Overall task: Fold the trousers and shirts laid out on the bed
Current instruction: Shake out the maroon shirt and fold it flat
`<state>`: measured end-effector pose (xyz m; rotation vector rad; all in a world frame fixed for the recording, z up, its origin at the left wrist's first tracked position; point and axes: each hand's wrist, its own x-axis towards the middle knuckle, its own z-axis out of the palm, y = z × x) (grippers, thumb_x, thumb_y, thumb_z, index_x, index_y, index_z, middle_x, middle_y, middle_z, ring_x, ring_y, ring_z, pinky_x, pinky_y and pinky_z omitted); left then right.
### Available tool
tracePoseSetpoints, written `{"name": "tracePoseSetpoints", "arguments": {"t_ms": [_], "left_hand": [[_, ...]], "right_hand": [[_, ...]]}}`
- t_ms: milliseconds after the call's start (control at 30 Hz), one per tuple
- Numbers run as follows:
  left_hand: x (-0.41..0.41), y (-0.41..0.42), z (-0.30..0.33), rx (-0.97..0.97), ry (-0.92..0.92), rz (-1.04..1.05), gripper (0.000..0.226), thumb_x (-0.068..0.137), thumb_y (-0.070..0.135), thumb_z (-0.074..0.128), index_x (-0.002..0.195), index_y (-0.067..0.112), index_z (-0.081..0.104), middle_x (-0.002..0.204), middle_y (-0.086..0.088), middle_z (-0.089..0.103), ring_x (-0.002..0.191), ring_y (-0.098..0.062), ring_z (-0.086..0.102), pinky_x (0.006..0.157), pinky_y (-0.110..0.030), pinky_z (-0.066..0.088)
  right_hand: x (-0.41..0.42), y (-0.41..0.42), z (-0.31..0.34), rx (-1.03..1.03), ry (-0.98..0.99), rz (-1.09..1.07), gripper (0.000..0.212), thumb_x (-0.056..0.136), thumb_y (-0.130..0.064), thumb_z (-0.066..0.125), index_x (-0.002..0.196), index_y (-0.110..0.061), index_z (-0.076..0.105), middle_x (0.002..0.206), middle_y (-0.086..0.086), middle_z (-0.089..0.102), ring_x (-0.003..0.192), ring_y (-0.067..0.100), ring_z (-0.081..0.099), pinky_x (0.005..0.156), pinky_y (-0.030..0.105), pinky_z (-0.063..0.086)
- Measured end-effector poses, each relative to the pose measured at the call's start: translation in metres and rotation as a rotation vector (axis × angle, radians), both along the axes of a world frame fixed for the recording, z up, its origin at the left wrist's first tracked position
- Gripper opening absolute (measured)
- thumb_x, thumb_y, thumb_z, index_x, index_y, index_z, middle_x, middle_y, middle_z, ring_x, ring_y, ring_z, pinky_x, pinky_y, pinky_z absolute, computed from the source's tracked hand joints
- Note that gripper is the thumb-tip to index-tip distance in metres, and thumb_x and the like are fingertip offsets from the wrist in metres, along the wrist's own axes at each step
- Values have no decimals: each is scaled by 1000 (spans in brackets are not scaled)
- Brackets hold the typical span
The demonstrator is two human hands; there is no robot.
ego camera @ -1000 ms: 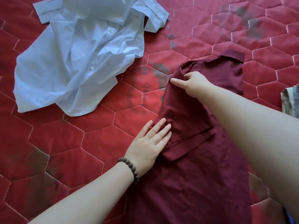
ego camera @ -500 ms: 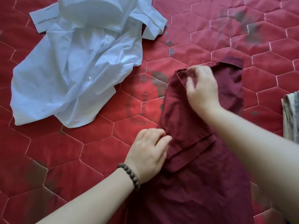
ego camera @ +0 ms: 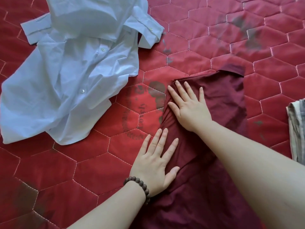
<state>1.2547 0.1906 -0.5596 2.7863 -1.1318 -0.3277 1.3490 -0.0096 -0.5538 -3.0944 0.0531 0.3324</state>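
A maroon shirt (ego camera: 219, 103) lies on the red quilted bedcover (ego camera: 82, 171) at centre right, running from its collar end at the top down out of the lower edge of the view, with its left side folded inward so that a sleeve lies over the body. Both hands lie flat on that folded part. The right hand (ego camera: 189, 106) rests palm down near the upper left corner of the shirt, its fingers (ego camera: 180, 90) straight and spread, the tips reaching almost to the top fold and the index finger lying along the left edge of the fabric; nothing is gripped, the cloth is all beneath the palm and fingers. The left hand (ego camera: 155, 164), with a brown bead bracelet (ego camera: 138, 183) on the wrist, lies lower down on the shirt's left edge, fingers likewise straight and fanned, pressing rather than holding; its outer fingers sit at the border where maroon cloth meets the bedcover, and the thumb rests on the sleeve's hem. The two hands are near each other but apart, the left hand's fingertips just below the right wrist. A pale blue button-up shirt (ego camera: 69, 76) lies crumpled and unfolded at the upper left, well apart from the maroon one. At the right edge a grey-and-cream piece of cloth (ego camera: 296, 129) is partly in view.
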Motion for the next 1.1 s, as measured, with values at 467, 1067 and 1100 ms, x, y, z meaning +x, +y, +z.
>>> {"name": "tracePoseSetpoints", "arguments": {"t_ms": [467, 1067, 1100], "left_hand": [[1, -2, -1, 59, -45, -6, 88, 84, 79, 23, 154, 26, 14, 161, -15, 5, 149, -26, 2, 117, -50, 16], [-158, 57, 20, 176, -42, 117, 65, 92, 52, 24, 151, 22, 21, 158, -14, 19, 147, -29, 18, 117, -51, 19], [-169, 61, 21, 188, -38, 156, 66, 93, 53, 22, 151, 23, 18, 159, -15, 16, 147, -29, 15, 117, -51, 18]], "right_hand": [[-140, -18, 8, 7, 4, -233, 57, 100, -45, 17, 154, -27, 11, 162, -5, 6, 149, 14, 1, 118, 56, -4], [-363, 12, 20, 5, 22, -232, 72, 92, -49, 30, 148, -4, 33, 157, 12, 24, 146, 25, 21, 116, 59, 12], [-374, 12, 22, 6, 23, -249, 71, 93, -48, 28, 148, -4, 30, 158, 12, 22, 147, 25, 19, 116, 59, 11]]}}
